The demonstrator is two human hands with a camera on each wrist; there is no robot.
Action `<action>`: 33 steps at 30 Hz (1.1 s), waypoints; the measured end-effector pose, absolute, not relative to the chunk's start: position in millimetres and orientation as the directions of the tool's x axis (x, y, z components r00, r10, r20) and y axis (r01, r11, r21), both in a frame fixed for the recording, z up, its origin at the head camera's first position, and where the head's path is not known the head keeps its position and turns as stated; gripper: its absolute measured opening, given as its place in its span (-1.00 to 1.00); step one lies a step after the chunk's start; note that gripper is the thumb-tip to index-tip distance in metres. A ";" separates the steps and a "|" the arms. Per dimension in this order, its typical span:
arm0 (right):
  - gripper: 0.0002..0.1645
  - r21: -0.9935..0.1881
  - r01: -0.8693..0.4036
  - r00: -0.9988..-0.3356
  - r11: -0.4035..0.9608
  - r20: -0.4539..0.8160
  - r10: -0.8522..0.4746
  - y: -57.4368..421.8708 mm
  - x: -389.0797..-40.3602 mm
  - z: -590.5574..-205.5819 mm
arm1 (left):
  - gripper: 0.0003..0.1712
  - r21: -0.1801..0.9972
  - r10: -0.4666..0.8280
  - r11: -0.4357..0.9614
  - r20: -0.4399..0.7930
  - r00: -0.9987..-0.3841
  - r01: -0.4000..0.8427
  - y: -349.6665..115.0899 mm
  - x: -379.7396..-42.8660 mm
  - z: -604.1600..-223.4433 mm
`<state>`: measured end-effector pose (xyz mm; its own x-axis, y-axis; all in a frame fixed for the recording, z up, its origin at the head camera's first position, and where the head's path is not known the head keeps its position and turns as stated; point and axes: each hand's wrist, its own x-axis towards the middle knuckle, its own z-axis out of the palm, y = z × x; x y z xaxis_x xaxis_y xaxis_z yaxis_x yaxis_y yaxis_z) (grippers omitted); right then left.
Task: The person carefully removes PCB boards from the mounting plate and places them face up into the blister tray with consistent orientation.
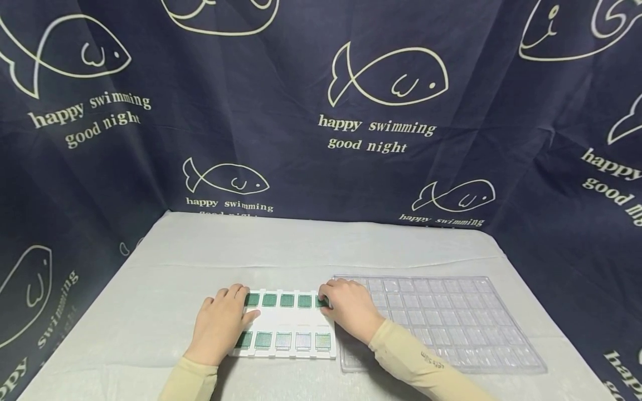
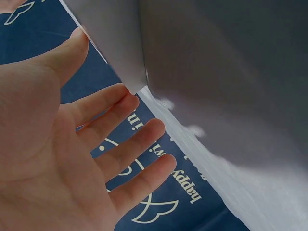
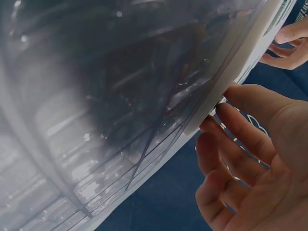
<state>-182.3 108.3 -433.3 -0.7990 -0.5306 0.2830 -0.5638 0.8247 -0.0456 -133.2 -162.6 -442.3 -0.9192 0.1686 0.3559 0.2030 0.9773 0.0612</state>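
Note:
A white tray lies on the table, with two rows of small green circuit boards in its slots. My left hand rests at the tray's left end, thumb on its surface. In the left wrist view, this left hand has its fingers fairly straight, touching the tray's edge and corner. At the far right slot my right hand pinches a green circuit board, partly hidden by the fingers. The right wrist view shows the right hand with thumb and forefinger together at the tray's corner.
To the right of the white tray, close against it, lies a clear plastic tray with many compartments. My right forearm passes over its near left part. A dark blue fish-print curtain surrounds the white-covered table.

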 end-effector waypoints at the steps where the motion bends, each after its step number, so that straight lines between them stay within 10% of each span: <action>1: -0.74 -0.045 -0.562 -0.801 0.826 0.280 -0.530 108.2 -182.3 -433.4 | -0.35 0.062 0.168 0.977 0.355 -0.920 0.203 -162.6 -133.0 -442.1; 33: -0.80 -0.049 -0.603 -0.781 0.796 0.238 -0.577 110.0 -186.1 -426.9 | -0.36 0.075 0.155 0.979 0.324 -0.933 0.189 -162.7 -133.0 -441.6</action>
<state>-186.1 110.0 -426.9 -0.7814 -0.5769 0.2378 -0.6028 0.7964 -0.0488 -133.0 -162.7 -441.6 -0.9332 0.1548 0.3244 0.1886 0.9792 0.0752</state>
